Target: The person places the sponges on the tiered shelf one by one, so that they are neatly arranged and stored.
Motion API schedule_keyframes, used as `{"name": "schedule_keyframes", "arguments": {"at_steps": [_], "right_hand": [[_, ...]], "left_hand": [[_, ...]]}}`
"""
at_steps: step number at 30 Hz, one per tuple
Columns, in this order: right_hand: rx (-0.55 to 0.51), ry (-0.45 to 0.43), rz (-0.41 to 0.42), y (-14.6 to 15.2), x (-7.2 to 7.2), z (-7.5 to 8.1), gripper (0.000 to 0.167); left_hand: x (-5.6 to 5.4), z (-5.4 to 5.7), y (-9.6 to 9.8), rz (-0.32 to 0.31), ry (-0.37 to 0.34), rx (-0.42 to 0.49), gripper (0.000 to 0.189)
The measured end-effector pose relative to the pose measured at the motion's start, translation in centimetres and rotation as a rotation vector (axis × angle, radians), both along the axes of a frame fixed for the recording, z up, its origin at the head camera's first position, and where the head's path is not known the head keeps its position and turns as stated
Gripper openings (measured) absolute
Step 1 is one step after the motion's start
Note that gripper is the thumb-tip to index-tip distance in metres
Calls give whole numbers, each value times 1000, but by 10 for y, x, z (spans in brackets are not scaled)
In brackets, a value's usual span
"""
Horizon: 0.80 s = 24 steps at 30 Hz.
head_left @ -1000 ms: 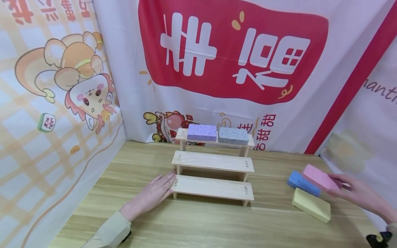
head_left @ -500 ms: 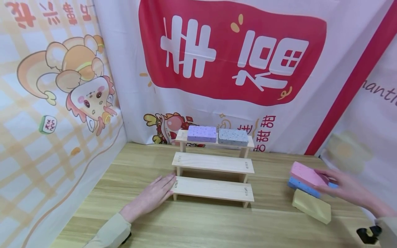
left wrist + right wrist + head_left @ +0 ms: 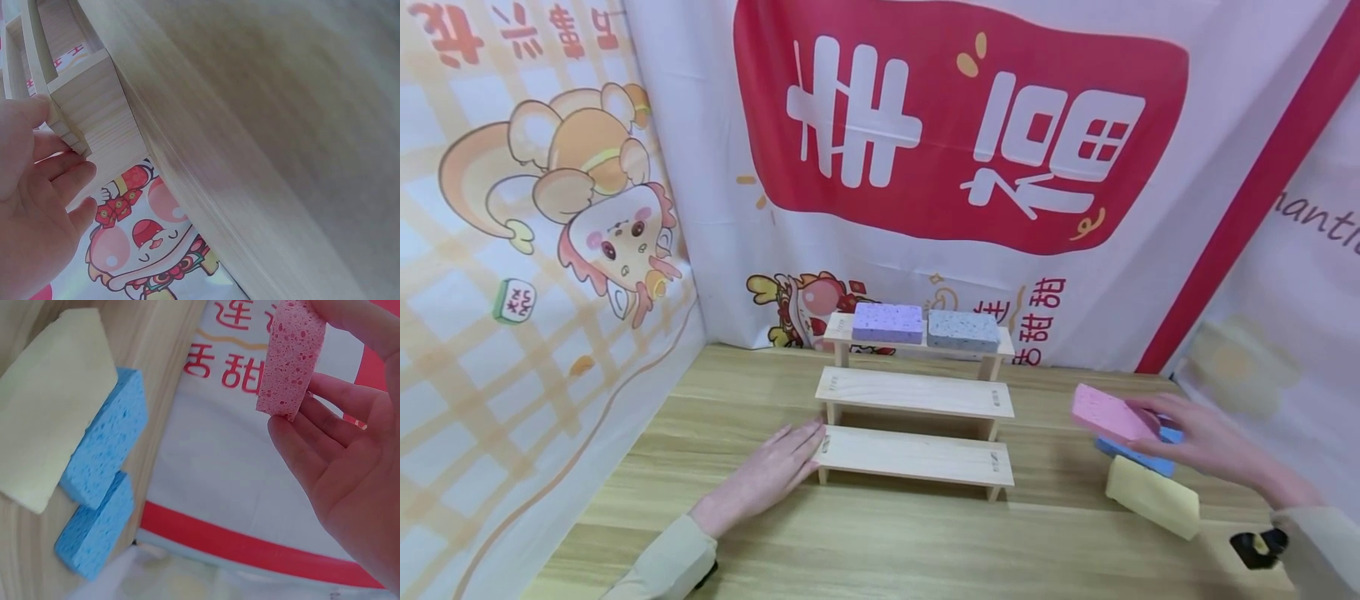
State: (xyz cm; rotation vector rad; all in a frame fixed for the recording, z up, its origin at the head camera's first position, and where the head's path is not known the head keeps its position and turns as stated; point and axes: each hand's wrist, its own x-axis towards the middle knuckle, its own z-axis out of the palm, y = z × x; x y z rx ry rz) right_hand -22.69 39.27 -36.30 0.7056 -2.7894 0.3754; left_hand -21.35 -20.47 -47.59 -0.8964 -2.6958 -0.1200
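Note:
My right hand [image 3: 1202, 442] pinches a pink sponge [image 3: 1108, 414] above the table. The right wrist view shows the pink sponge [image 3: 290, 359] between thumb and fingers, its pitted side visible. Beneath the hand lie blue sponges [image 3: 1138, 456], two of which show in the right wrist view, and a pale yellow sponge [image 3: 1152, 496] leans over them. On the left, my left hand [image 3: 767, 471] holds the left end of a three-step wooden stand [image 3: 917, 454]. In the left wrist view, its thumb and fingers sit around the shelf's end [image 3: 65, 128].
A purple speckled sponge [image 3: 887, 323] and a grey speckled sponge [image 3: 962, 329] sit side by side on the stand's top step. Printed cloth walls [image 3: 700, 167] rise at the back and both sides of the wood-grain table [image 3: 850, 550].
My right hand has carried the pink sponge leftward from over the blue sponges, toward the stand. The left hand has stayed at the stand's end.

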Motion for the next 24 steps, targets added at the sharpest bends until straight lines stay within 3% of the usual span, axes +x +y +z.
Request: {"name": "schedule_keyframes", "arguments": {"at_steps": [11,20,24], "right_hand": [[30,-33,19,-33,-6,8,66],[-2,-160,27,-56,-10,15,71],[-2,-161,63,-68,-13,17,72]], "left_hand": [[1,2,0,4,-10,1,57],[0,2,0,5,-10,-9,57],[0,1,0,5,-11,-17,58]]}}
